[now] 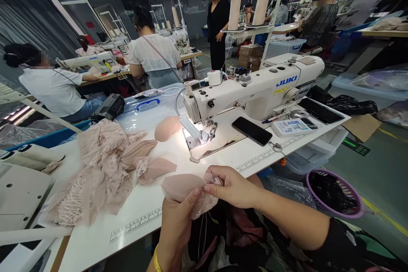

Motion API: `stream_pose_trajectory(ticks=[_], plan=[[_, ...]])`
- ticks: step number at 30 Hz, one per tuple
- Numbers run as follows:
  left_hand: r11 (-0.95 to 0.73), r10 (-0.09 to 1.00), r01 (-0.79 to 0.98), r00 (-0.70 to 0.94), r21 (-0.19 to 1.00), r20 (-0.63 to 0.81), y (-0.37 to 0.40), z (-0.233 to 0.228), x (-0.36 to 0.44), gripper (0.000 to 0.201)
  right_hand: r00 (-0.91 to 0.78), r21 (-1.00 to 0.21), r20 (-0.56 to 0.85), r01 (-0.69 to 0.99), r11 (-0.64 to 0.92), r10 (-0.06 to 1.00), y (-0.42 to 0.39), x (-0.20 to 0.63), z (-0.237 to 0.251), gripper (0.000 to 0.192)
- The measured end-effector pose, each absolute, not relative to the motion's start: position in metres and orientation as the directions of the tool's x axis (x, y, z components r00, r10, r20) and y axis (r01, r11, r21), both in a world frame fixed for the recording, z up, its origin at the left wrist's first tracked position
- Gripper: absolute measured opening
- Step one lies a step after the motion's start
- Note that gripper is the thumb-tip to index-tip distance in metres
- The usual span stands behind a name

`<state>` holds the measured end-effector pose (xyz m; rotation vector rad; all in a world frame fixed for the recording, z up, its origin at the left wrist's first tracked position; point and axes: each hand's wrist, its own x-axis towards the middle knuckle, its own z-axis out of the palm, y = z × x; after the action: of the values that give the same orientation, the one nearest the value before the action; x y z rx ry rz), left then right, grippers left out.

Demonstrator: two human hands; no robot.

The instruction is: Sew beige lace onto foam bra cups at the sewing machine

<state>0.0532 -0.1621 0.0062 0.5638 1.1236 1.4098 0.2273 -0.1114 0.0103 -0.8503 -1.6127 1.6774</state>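
While both bare hands are meeting around the table's front edge in the head view, the left hand is grasping a pale beige, sheer, cup-shaped fabric piece, its thumb pressing on the near side and the cloth rising above the hand. The right hand is pinching the lace-trimmed end between thumb and fingers, so the piece is lying directly between the two hands, its lower lace hanging toward a dark floral garment. Behind the hands, a white tabletop with printed ruler markings is running its edge slantwise, and a white strip of it is separating the held piece from the metal needle plate of a white sewing machine. On the left, a beige cup piece is resting near the held cloth; beyond it, a stack of beige cup pieces and a heaped bundle of beige lace are narrowing the room. Toward the right, a black smartphone is lying near the ruled edge, apart from the right hand.
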Motion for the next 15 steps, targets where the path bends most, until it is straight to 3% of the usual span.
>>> stream_pose_trajectory(ticks=[5,11,15], plan=[[0.132,0.909,-0.571,-0.256,0.810,-0.328,-0.161,0.013,0.061,0.041,-0.522,-0.998,0.062,-0.013,0.065,0.850,-0.118,0.229,0.007,0.028],[0.305,0.875,-0.673,-0.082,0.674,-0.478,-0.157,0.009,0.064,0.039,-0.574,-0.964,-0.097,-0.149,-0.220,0.813,-0.118,0.227,0.004,0.045],[0.240,0.893,-0.660,-0.137,0.712,-0.428,-0.157,0.012,0.065,0.040,-0.577,-0.943,-0.111,-0.195,-0.269,0.809,-0.116,0.223,0.005,0.048]])
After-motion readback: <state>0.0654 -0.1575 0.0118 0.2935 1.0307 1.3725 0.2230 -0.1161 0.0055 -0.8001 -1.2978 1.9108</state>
